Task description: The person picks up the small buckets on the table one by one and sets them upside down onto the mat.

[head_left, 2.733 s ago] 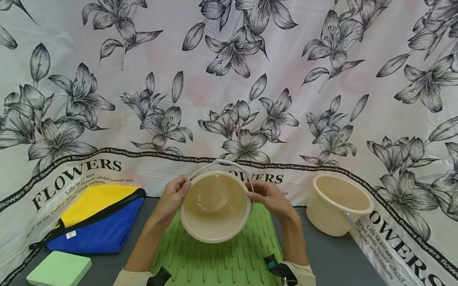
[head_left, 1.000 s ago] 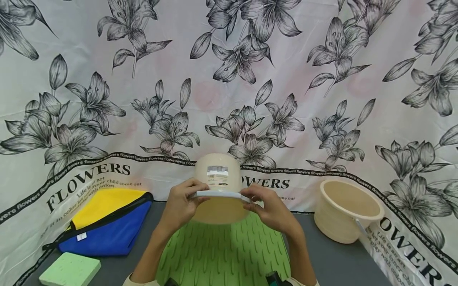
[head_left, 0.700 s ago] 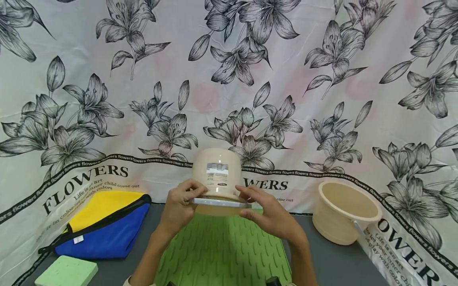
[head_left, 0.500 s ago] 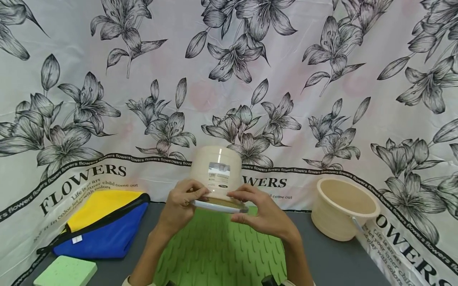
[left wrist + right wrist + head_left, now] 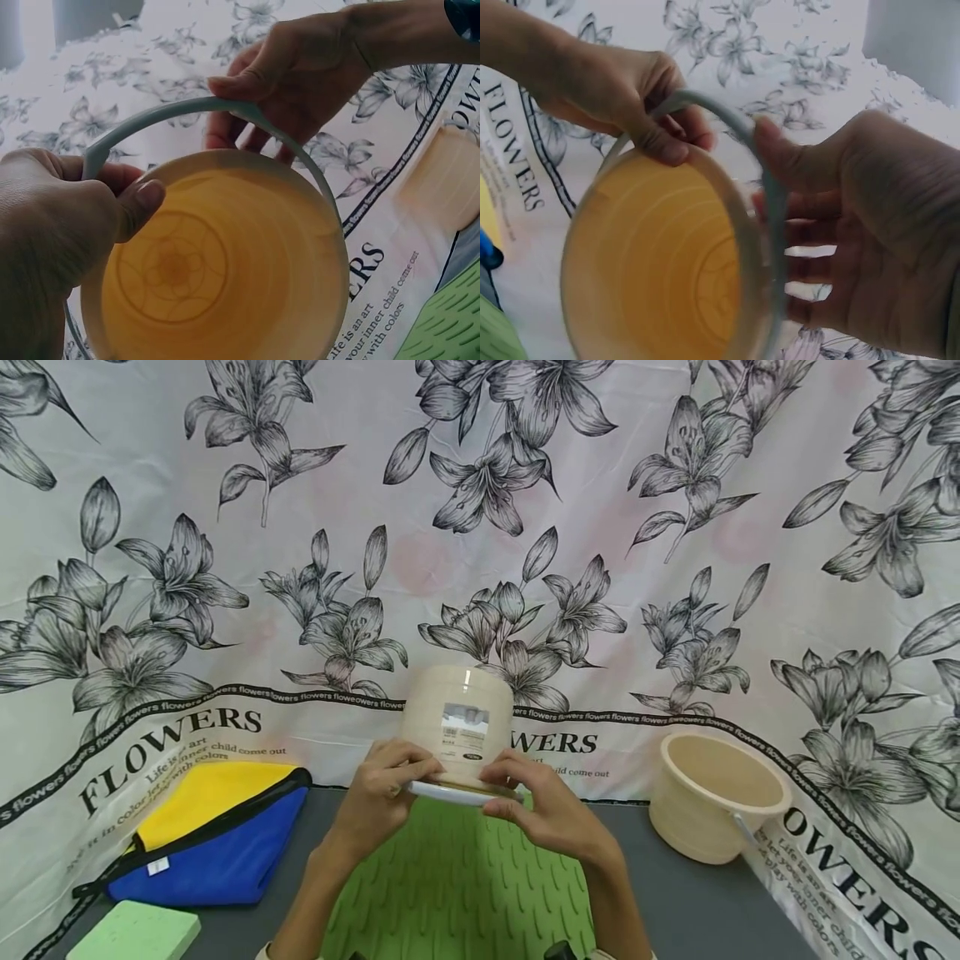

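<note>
A cream bucket (image 5: 429, 714) with a label on its side is tipped over, its mouth facing down and towards me. My left hand (image 5: 375, 793) grips its rim on the left; in the left wrist view the thumb lies over the rim. The grey-white handle (image 5: 176, 109) swings out from the mouth. At the right side, my right hand (image 5: 555, 806) pinches that handle, with the thumb on it and the fingers behind, as the right wrist view shows. Both wrist views look into the bucket's yellowish inside (image 5: 645, 255), where nothing lies.
A second cream bucket (image 5: 693, 831) stands upright at the right. On the left are a blue and yellow cloth (image 5: 206, 852) and a pale green sponge (image 5: 138, 931). Below my hands lies a green textured mat (image 5: 461, 877) on a grey table (image 5: 675, 910), before a flowered curtain (image 5: 315, 485).
The bucket has tipped from its mouth facing me to its mouth turned down, showing the label. My right fingers have loosened and shifted left along the rim and handle.
</note>
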Available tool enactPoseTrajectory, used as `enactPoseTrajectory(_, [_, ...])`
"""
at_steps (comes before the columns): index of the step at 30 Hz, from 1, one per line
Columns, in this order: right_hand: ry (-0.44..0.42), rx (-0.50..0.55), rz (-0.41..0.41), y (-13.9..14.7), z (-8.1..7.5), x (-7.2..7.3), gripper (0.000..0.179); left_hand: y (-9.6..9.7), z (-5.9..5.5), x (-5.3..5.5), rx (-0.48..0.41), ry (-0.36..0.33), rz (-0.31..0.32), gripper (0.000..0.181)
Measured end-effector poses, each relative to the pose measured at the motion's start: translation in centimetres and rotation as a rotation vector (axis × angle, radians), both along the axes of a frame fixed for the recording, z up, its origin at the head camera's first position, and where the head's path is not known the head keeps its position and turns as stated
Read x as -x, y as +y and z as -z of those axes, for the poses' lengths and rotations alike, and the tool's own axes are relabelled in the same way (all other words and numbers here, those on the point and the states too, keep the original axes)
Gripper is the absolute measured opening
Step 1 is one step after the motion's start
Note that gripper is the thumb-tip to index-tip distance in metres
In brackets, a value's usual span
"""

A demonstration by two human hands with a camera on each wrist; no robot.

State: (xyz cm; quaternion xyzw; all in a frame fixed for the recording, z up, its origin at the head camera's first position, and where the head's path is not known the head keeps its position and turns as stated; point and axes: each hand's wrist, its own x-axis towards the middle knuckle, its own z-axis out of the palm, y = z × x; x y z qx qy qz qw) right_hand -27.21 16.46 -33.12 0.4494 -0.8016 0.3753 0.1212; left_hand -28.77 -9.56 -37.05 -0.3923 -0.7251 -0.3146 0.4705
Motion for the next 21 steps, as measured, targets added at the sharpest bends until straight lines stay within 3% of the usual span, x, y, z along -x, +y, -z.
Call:
enactPoseTrajectory(6, [-0.019, 0.063, -0.006, -0.2, 0.2, 0.4, 0.028, -0.2, -0.4, -0.2, 0.034, 0.011, 0.006, 0.045])
enactPoseTrajectory(11, [-0.001, 0.053, 0.003, -0.7, 0.6, 0.9, 0.033, -0.9, -1.0, -0.5, 0.111, -0.014, -0.036, 0.036])
enactPoseTrajectory(15, [0.042, 0.048, 0.009, -1.0, 1.1, 1.1, 0.037, -1.6, -1.4, -1.0, 0.197, -0.070, -0.055, 0.035])
enactPoseTrajectory(21, [0.118, 0.031, 0.050, -1.8, 1.5, 1.3, 0.037, -2.6, -1.8, -1.8, 0.295, -0.214, -0.028, 0.049])
